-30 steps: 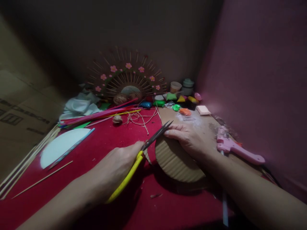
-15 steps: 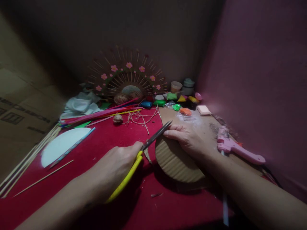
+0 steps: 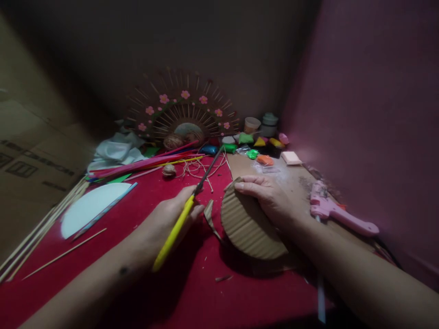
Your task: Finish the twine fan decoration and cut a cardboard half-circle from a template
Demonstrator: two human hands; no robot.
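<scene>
My left hand [image 3: 171, 212] is closed around the yellow handles of a pair of scissors [image 3: 174, 232]. Their dark blades point up and away, apart from the cardboard. Pinched by its upper edge in my right hand [image 3: 262, 194] is a rounded piece of corrugated cardboard [image 3: 252, 224], tilted above the table. A thin curved cardboard strip [image 3: 211, 219] hangs beside its left edge; where its lower end joins is hard to see.
A pink glue gun [image 3: 338, 212] lies at the right. Pipe cleaners [image 3: 144, 167], twine [image 3: 195, 169] and colourful clay packets [image 3: 252, 153] lie at the back before a flower-decorated stick fan [image 3: 185, 103]. A white half-disc [image 3: 92, 205] and a thin stick [image 3: 66, 253] lie left.
The scissors have moved off the cardboard's upper edge and swung to point farther up and away. My left hand has shifted slightly up; my right hand keeps its hold.
</scene>
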